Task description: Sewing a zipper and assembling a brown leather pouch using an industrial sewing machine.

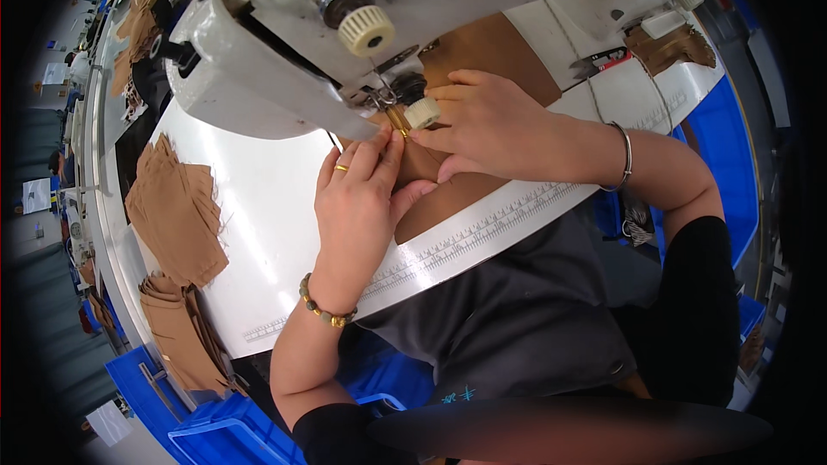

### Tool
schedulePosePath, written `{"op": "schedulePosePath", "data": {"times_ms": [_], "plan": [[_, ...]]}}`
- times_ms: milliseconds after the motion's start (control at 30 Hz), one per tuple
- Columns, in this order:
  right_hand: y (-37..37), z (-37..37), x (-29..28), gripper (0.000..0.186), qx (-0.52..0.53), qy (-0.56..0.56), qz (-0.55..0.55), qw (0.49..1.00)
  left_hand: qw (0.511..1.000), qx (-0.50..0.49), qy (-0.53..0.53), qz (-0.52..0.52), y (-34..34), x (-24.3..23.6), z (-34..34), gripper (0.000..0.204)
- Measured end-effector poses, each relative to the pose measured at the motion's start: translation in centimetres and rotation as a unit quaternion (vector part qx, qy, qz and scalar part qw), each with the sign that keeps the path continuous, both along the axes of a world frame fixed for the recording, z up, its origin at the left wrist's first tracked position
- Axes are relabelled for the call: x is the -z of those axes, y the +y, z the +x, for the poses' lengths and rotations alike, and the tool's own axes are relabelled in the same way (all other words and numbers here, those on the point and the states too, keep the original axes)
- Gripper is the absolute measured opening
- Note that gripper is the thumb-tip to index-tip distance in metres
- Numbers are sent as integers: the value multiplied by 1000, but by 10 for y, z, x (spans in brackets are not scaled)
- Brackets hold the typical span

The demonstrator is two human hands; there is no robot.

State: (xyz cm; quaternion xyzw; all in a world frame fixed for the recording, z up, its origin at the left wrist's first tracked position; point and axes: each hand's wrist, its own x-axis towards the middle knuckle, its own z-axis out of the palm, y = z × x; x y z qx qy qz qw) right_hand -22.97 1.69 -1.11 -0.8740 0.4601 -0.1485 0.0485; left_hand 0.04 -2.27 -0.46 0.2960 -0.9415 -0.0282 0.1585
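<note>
A piece of brown fabric point(439, 207) lies on the white sewing machine bed, partly under the presser foot and needle point(385, 96) of a white sewing machine point(258, 77). My left hand point(357, 194) rests on the fabric's left part, fingers stretched toward the presser foot and thumb apart. From the right, my right hand point(495, 125) lies spread on the fabric, its fingertips close to the needle and partly behind a cream knob point(422, 112). The thumbs point toward each other, with fabric between them. A small gold-coloured piece point(401, 127) shows at the left fingertips.
Brown cut pieces lie stacked at the left point(177, 211) and lower left point(181, 327). Red-and-black snips point(603, 62) and brown scraps point(676, 47) sit at the right. A printed ruler point(482, 222) runs along the table's front edge. Blue bins point(233, 435) stand below.
</note>
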Motion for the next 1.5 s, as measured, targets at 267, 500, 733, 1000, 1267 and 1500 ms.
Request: {"op": "schedulePosePath", "data": {"times_ms": [267, 500, 733, 1000, 1267, 1500], "plan": [[-16, -4, 10, 45, -4, -43, -104, 994, 999, -18, 29, -10, -15, 5, -1, 56], [-16, -6, 14, 51, -4, -45, -59, 997, 999, -17, 34, -3, -10, 5, 1, 51], [-15, -6, 14, 46, -7, -73, -72, 995, 999, -20, 29, -22, -9, 5, 1, 52], [-21, -8, 13, 36, 19, -244, 55, 968, 999, -21, 25, -30, -10, 6, 1, 55], [-21, -14, 6, 36, 70, -434, 290, 850, 999, -20, 23, -32, -8, 6, 2, 60], [-5, -1, 17, 48, 14, -70, -67, 995, 999, -18, 8, -34, -1, 8, 3, 67]]}}
